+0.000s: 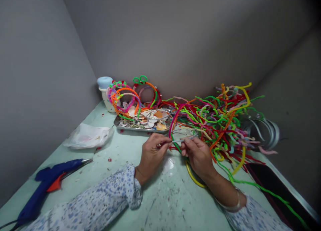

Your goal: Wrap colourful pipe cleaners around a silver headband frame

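Observation:
Near the middle of the table, my left hand [153, 154] pinches one end of a thin pale strip [177, 141]. My right hand [199, 156] grips the same strip a little to the right, its fingers closed round it. Just beyond the hands, a magenta pipe cleaner [173, 120] arches upward. A dark green one [176, 143] passes down between them. Beside the right wrist a yellow curved piece [192, 174] lies on the table. A large tangle of coloured pipe cleaners [213, 117] spreads behind and right of my right hand.
Shells fill a metal tray [140, 129], with colourful pipe-cleaner headbands [125, 90] behind. A lidded cup [107, 100] stands at the back left. On the left are a white plastic bag [87, 136] and a blue glue gun [50, 181]. Silvery hoops [272, 134] and a dark flat object [271, 187] are right.

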### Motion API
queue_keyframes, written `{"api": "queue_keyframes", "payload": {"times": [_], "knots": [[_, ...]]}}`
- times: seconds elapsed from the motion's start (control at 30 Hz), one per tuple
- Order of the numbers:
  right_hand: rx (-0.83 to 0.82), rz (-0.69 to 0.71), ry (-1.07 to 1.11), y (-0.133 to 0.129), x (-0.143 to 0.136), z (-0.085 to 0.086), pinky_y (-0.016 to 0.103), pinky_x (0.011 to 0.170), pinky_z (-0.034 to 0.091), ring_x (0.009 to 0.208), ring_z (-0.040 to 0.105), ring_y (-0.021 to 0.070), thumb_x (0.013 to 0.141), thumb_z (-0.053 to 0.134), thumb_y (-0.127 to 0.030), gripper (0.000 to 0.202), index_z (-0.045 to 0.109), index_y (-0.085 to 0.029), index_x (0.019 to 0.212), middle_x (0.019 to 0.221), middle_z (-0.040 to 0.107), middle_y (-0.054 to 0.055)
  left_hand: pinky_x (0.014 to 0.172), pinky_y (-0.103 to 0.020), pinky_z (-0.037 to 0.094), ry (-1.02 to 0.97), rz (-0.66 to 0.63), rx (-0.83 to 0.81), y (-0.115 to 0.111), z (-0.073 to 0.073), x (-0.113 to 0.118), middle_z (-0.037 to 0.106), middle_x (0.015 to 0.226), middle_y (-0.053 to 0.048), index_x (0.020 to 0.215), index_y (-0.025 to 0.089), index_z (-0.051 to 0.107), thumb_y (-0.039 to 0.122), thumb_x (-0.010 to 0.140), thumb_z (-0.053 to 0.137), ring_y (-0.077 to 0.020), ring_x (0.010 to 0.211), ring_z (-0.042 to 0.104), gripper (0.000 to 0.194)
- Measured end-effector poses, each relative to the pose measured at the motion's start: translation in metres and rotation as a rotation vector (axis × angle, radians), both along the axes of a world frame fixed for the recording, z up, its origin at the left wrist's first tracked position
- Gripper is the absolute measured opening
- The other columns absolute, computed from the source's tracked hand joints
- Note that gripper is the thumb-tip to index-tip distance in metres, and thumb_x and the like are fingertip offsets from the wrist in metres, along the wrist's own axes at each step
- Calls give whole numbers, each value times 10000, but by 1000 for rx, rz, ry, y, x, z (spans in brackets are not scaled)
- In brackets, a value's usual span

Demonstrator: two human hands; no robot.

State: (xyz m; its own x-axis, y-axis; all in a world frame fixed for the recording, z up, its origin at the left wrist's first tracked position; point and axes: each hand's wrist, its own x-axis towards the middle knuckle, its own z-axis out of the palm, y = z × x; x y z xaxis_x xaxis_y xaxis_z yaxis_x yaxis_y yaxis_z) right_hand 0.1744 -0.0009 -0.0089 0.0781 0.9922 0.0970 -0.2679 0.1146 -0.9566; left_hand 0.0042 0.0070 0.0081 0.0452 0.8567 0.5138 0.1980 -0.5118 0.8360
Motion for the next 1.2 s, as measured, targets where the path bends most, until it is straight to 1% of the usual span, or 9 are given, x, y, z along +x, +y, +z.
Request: {"api": "queue_keyframes", "payload": {"times": [0.37,0.57,0.7,1.0,1.2], "knots": [[-43,15,124,1,-3,7,181,421,408,469,540,83,743,764,-414,259,673,-171,734,621,652,0,673,-255,519,7,10,3,0,-1,-1,685,859,-46,865,212,768,195,812,709,-149,796,631,81],[-55,14,123,2,-2,8,193,402,412,449,537,90,724,768,-426,273,663,-174,715,606,651,1,701,-277,528,17,14,7,0,-2,-2,696,872,-47,885,221,773,229,817,713,-154,802,638,90],[-63,26,144,2,-2,11,178,403,408,444,536,79,705,783,-414,275,661,-167,706,599,649,-1,720,-277,528,20,18,23,1,-3,-2,701,876,-47,888,217,774,229,815,717,-152,810,643,93],[-66,38,155,2,-2,9,179,410,406,446,542,79,724,766,-415,267,658,-171,713,604,653,1,699,-266,524,14,12,38,1,-2,-2,707,870,-45,882,218,768,214,814,718,-150,814,645,85],[-68,42,153,2,-2,10,190,402,403,439,537,86,713,773,-415,265,662,-174,711,598,653,1,697,-268,528,23,25,37,1,-2,-2,717,867,-44,879,208,767,217,806,728,-142,794,643,83]]}}
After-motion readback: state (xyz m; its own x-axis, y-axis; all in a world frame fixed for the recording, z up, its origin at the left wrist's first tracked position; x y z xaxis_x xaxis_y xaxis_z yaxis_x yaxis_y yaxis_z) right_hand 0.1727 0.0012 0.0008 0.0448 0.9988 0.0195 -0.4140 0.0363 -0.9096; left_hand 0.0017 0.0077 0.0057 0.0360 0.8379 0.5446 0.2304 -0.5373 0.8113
